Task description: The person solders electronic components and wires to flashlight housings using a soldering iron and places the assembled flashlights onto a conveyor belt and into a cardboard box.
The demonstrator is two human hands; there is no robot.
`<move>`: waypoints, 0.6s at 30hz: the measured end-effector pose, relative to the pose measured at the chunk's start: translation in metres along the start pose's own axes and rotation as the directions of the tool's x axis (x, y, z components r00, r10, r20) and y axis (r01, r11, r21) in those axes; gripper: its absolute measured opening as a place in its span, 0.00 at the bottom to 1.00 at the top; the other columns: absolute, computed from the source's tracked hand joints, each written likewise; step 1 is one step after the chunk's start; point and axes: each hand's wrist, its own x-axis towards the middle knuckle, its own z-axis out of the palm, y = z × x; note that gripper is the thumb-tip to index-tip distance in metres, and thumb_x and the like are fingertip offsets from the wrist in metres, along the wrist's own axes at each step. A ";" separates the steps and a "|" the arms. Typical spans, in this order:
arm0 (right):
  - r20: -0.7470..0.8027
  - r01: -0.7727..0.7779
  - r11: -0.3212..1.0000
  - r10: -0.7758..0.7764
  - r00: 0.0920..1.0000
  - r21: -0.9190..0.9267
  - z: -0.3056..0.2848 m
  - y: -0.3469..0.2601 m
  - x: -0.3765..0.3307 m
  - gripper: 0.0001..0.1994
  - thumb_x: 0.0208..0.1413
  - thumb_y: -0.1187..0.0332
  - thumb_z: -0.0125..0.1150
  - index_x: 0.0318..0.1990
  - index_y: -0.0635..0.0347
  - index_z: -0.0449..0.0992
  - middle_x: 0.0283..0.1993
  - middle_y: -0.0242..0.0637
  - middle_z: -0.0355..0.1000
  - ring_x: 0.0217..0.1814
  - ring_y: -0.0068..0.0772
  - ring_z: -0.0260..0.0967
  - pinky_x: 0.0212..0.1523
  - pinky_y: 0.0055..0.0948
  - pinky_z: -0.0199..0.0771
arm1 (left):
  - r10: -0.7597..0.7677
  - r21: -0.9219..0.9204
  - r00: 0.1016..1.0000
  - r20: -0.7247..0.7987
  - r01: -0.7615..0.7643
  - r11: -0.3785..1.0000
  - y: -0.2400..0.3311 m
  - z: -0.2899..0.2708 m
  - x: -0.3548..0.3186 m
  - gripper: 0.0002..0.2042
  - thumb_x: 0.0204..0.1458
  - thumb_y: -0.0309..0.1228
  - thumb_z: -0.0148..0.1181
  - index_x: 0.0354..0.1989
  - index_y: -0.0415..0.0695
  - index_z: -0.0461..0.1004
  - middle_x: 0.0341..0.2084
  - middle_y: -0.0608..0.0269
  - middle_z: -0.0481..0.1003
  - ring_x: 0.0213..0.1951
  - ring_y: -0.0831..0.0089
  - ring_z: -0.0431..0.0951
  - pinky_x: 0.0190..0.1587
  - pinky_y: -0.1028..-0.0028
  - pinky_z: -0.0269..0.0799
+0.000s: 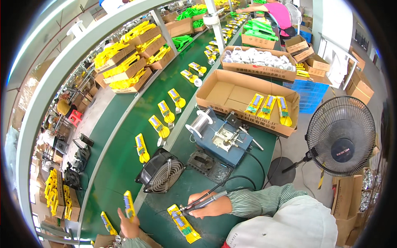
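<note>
My right hand [217,207] is closed around a soldering iron [205,202] with a black cable. Its tip reaches the upper end of a yellow plastic housing [191,237] lying on the green bench. Inside that housing are a blue-violet cell and a green circuit board. At the lower left, my left hand [130,228] holds the lower end of another yellow housing with a blue cell [128,201], over the conveyor's near edge. Beyond the iron stands a blue solder feeder [223,140] carrying a spool of wire [201,124].
More yellow housings [159,126] line the green conveyor belt [120,165]. A small black fan [161,171] sits on the bench. Behind the feeder, a cardboard box [219,89] has several housings at its edge. A pedestal fan [341,136] stands right; a person in pink [278,15] works far off.
</note>
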 end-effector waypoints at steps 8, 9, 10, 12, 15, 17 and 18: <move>0.038 0.093 0.995 -0.094 0.995 0.020 0.005 0.004 -0.006 0.09 0.52 0.65 0.57 0.32 0.61 0.68 0.24 0.31 0.69 0.21 0.18 0.68 0.20 0.21 0.65 | 0.161 0.068 0.987 0.013 -0.161 0.985 0.024 0.032 -0.133 0.36 0.45 0.47 0.60 0.62 0.50 0.53 0.32 0.43 0.75 0.29 0.46 0.76 0.28 0.57 0.70; 0.043 0.085 0.995 -0.087 0.995 0.046 0.006 0.006 -0.007 0.09 0.52 0.65 0.56 0.33 0.61 0.68 0.25 0.31 0.70 0.21 0.18 0.68 0.20 0.21 0.65 | 0.162 0.073 0.987 0.002 -0.161 0.984 0.020 0.041 -0.143 0.36 0.45 0.47 0.60 0.62 0.50 0.53 0.32 0.43 0.75 0.29 0.46 0.76 0.28 0.57 0.70; 0.047 0.077 0.994 -0.081 0.996 0.071 0.008 0.007 -0.008 0.09 0.52 0.66 0.56 0.33 0.61 0.68 0.26 0.32 0.70 0.21 0.18 0.68 0.21 0.20 0.65 | 0.266 0.087 0.964 -0.018 -0.263 0.961 0.019 0.049 -0.153 0.36 0.45 0.47 0.59 0.62 0.50 0.53 0.33 0.42 0.74 0.29 0.46 0.75 0.28 0.56 0.70; 0.069 0.072 0.994 -0.078 0.995 0.080 0.010 0.006 -0.009 0.08 0.52 0.66 0.57 0.33 0.61 0.68 0.24 0.31 0.70 0.22 0.18 0.68 0.21 0.20 0.65 | 0.352 0.111 0.935 -0.041 -0.345 0.932 0.020 0.052 -0.164 0.35 0.46 0.48 0.59 0.61 0.49 0.54 0.34 0.41 0.74 0.29 0.45 0.75 0.28 0.55 0.69; 0.082 0.088 0.994 -0.093 0.992 0.069 0.013 0.001 -0.016 0.09 0.52 0.66 0.57 0.34 0.62 0.68 0.23 0.31 0.70 0.23 0.19 0.68 0.21 0.20 0.66 | 0.151 0.094 0.980 0.126 -0.163 0.982 0.035 0.038 -0.172 0.35 0.46 0.46 0.59 0.61 0.44 0.54 0.36 0.41 0.73 0.32 0.44 0.74 0.31 0.56 0.69; 0.081 0.085 0.995 -0.089 0.993 0.048 0.015 -0.007 -0.024 0.09 0.52 0.64 0.57 0.33 0.61 0.68 0.23 0.30 0.70 0.22 0.18 0.68 0.21 0.20 0.65 | 0.267 -0.015 0.962 0.053 -0.266 0.964 0.039 0.026 -0.177 0.35 0.46 0.47 0.59 0.60 0.43 0.54 0.39 0.41 0.72 0.35 0.44 0.73 0.32 0.57 0.69; 0.079 0.095 0.994 -0.098 0.992 0.048 0.016 -0.006 -0.027 0.09 0.52 0.64 0.57 0.33 0.61 0.68 0.23 0.30 0.70 0.22 0.18 0.68 0.21 0.20 0.65 | 0.366 -0.120 0.930 -0.021 -0.366 0.923 0.039 0.020 -0.180 0.35 0.46 0.47 0.59 0.60 0.43 0.55 0.41 0.40 0.71 0.37 0.45 0.73 0.34 0.58 0.69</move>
